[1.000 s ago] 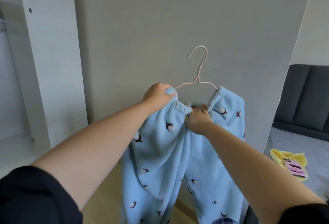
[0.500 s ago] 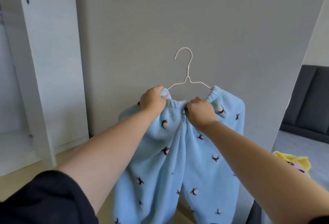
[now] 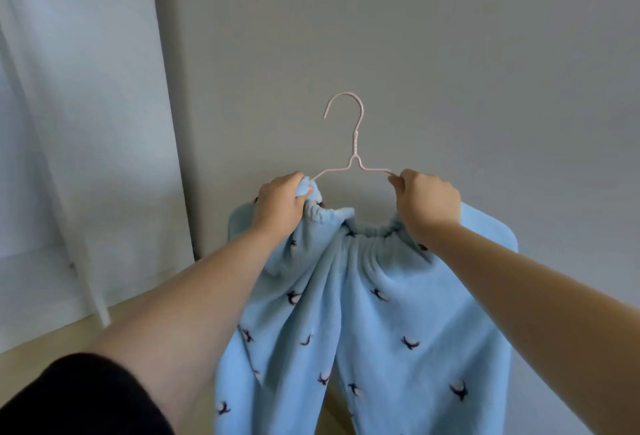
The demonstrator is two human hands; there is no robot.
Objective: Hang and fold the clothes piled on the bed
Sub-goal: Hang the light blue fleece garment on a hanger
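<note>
Black sleeve (image 3: 69, 396) is showing nearest the camera, lower left. Beyond it, pale blue fleece trousers (image 3: 363, 313) are hanging in mid-air between both forearms, with the legs dropping out of view below.

Judgement: the cloth is looking soft, thick and limp, fairly light and not fragile. The gathered elastic waistband is offering the firmest hold.

The left hand (image 3: 280, 202) is gripping that waistband, bunched, at the left end of the hanger (image 3: 353, 154). The right hand (image 3: 427, 204) is pinching the hanger's right end, fingers curled, with the waistband just beneath it.

The hanger is thin pink wire, appearing light and easily bent. Judgement: fleece is likely sliding off its smooth arms unless seated well. The hook is standing free, catching on nothing, before a grey wall (image 3: 450, 54).

Writing: none is showing. No label or brand is in view, only a small dark bird print.
</note>
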